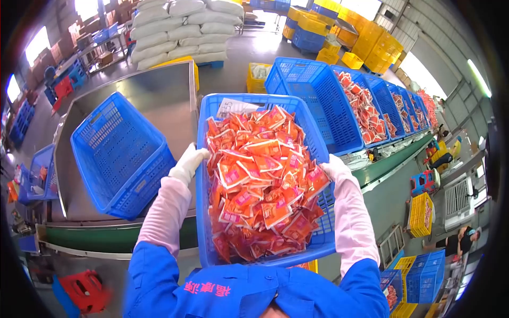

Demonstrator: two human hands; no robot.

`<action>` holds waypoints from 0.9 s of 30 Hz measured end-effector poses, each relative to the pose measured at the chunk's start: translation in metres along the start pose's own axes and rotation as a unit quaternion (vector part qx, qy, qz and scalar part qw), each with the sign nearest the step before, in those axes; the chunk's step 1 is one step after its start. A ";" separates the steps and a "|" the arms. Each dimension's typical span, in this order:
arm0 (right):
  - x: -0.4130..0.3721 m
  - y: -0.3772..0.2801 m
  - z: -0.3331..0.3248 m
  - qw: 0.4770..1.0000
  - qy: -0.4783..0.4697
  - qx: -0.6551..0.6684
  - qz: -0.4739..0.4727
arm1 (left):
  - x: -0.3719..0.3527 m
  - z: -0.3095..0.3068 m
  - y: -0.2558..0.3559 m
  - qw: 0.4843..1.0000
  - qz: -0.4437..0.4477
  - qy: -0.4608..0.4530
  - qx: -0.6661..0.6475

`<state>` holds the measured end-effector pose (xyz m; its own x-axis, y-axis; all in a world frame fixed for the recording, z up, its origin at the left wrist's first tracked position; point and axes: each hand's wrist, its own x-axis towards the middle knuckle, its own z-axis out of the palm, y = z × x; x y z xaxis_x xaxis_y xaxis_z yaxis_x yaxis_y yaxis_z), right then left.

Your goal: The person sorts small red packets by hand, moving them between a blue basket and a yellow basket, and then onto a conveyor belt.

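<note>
Now in our hands: we hold the packed crate (314, 135) by its two side rims, the left hand (188, 161) closed on one and the right hand (335, 167) on the other; both wear white gloves.
Packed crate: it is blue and lies before our body, at the middle of the view; we cannot tell if something supports its bottom.
Orange packets: they (260, 180) make a heap inside this crate, and a white paper (236, 107) with writing lies at its far end.
Left crate: this second blue one (119, 153) stands turned at an angle, and we see its perforated bottom and walls.
Right row: the nearest crate (313, 100) shows us its blue bottom; the next crate (363, 79) contains similar packets.
Metal table: its grey surface (175, 106) is under the left crate, and a green band (106, 238) runs along its near side.
Room: white sacks (185, 32) are piled far ahead, yellow crates (379, 47) are stacked behind the row, and another person (461, 244) is at our right.
</note>
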<state>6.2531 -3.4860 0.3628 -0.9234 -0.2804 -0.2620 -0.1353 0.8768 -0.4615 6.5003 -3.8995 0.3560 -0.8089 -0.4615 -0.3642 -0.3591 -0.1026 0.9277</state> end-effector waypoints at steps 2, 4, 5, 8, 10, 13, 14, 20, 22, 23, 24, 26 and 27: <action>-0.005 -0.007 -0.007 0.992 -0.082 0.099 -0.022 | -0.006 0.006 -0.002 1.000 -0.006 0.017 -0.010; -0.022 -0.021 -0.015 0.999 -0.025 -0.018 -0.027 | -0.005 0.007 0.005 0.996 0.012 0.065 0.061; -0.019 -0.011 -0.003 0.996 0.070 -0.057 -0.029 | 0.020 0.009 -0.014 0.991 0.021 0.110 0.073; -0.031 -0.009 -0.002 0.998 0.059 0.001 -0.037 | 0.015 0.004 -0.014 0.997 0.039 0.055 0.031; -0.042 -0.038 -0.014 0.998 0.041 -0.009 -0.045 | 0.045 -0.005 -0.017 0.993 0.048 0.090 0.059; 0.003 -0.010 0.003 0.993 0.071 -0.021 -0.089 | 0.067 -0.018 -0.015 0.994 0.061 0.070 0.063; 0.000 -0.029 -0.006 0.996 0.057 -0.027 -0.062 | 0.071 -0.020 -0.006 0.989 0.073 0.082 0.097; 0.058 -0.136 -0.049 0.997 0.059 -0.042 -0.033 | 0.116 -0.043 0.074 0.982 0.100 0.123 0.104; 0.136 -0.146 -0.039 0.987 0.108 -0.058 -0.101 | 0.178 -0.050 0.069 0.974 0.158 0.153 0.054; 0.203 -0.136 -0.026 0.977 0.125 -0.104 -0.137 | 0.185 -0.049 0.091 0.977 0.143 0.146 0.054; 0.207 -0.179 -0.038 0.978 0.095 -0.139 -0.122 | 0.222 -0.056 0.084 0.964 0.158 0.185 0.107; 0.269 -0.200 -0.023 0.940 0.216 -0.113 -0.237 | 0.273 -0.064 0.068 0.889 0.166 0.195 0.379; 0.256 -0.236 -0.037 0.923 0.249 -0.095 -0.277 | 0.236 -0.043 0.094 0.823 0.245 0.263 0.440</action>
<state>6.0359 -3.7505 0.4360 -0.7380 -0.5335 0.4132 -0.6532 0.7184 -0.2391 6.2957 -4.0555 0.3611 -0.7264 -0.5993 0.3365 -0.4359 0.7802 0.4487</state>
